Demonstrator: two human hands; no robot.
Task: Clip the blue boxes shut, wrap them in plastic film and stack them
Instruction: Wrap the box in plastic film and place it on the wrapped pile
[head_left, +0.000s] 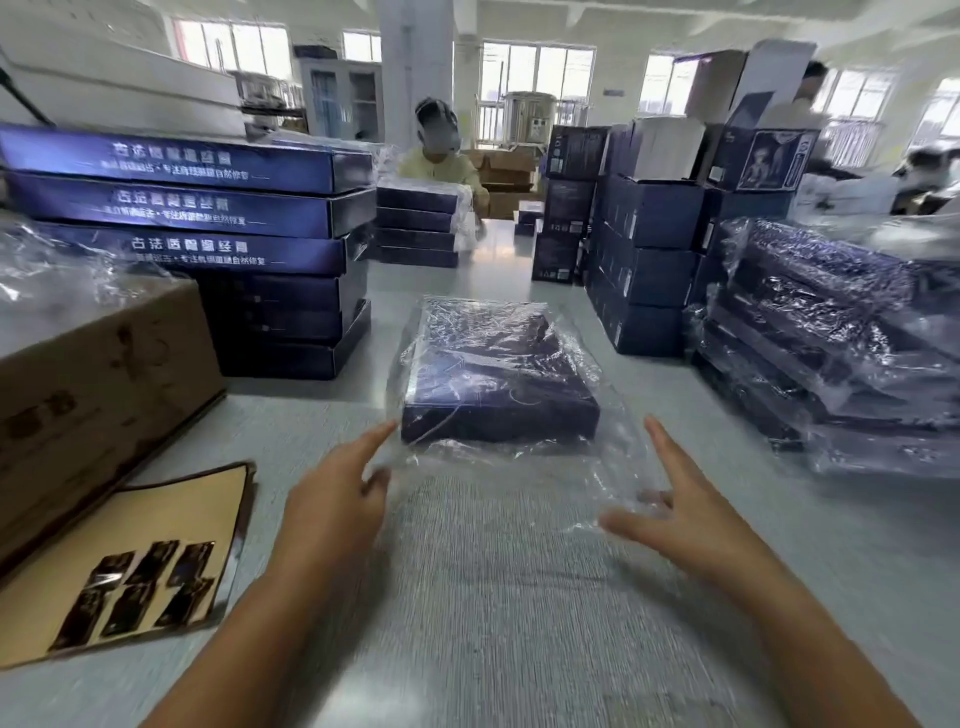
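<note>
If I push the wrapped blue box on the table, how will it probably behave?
The blue box looks flat and low, so it likely slides rather than tips. Its plastic film is loose and wrinkled, probably floppy and slippery to grip.

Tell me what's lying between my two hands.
Loose clear plastic film trailing off the wrapped blue box, spread over the grey table, spans the gap between left hand and right hand in the head view.
</note>
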